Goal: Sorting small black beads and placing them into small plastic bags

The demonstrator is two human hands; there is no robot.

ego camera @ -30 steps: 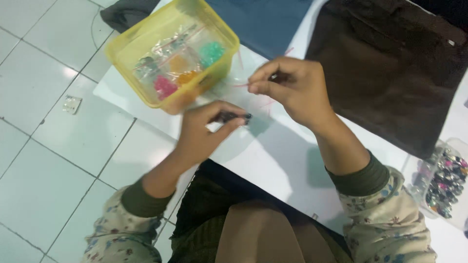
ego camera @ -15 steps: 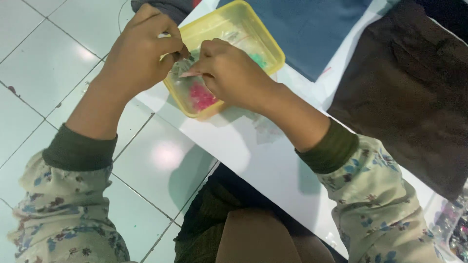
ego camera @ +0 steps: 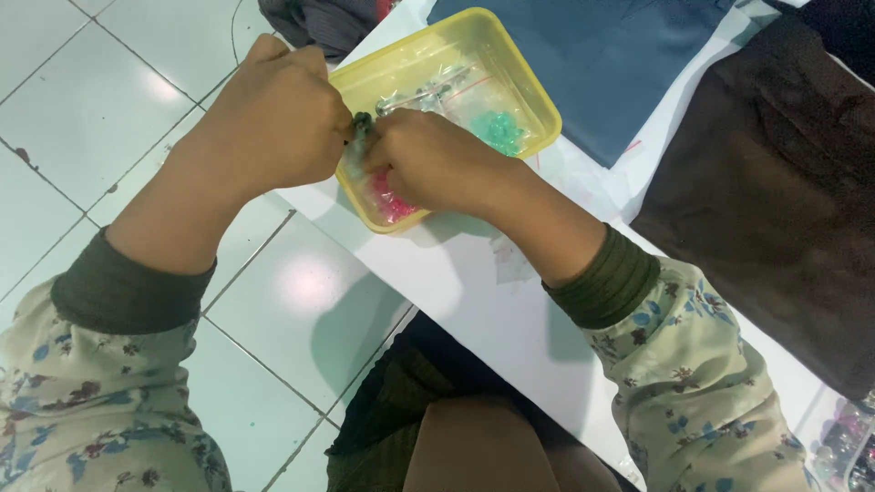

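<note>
Left hand (ego camera: 273,118) clenched | right hand (ego camera: 428,164) pinching small dark bead (ego camera: 362,123) | over glossy yellow plastic tray (ego camera: 524,87)

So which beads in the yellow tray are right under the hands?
The pink beads, at the near end of the yellow tray; the right hand partly covers them. The green beads lie farther along, clear of both hands.

Bright, even light from overhead. Soft white glare spots shine on the glossy floor tiles (ego camera: 305,282), and the arms cast a faint shadow there. Sharpness is moderate; the bottom right corner looks slightly blurred.
</note>
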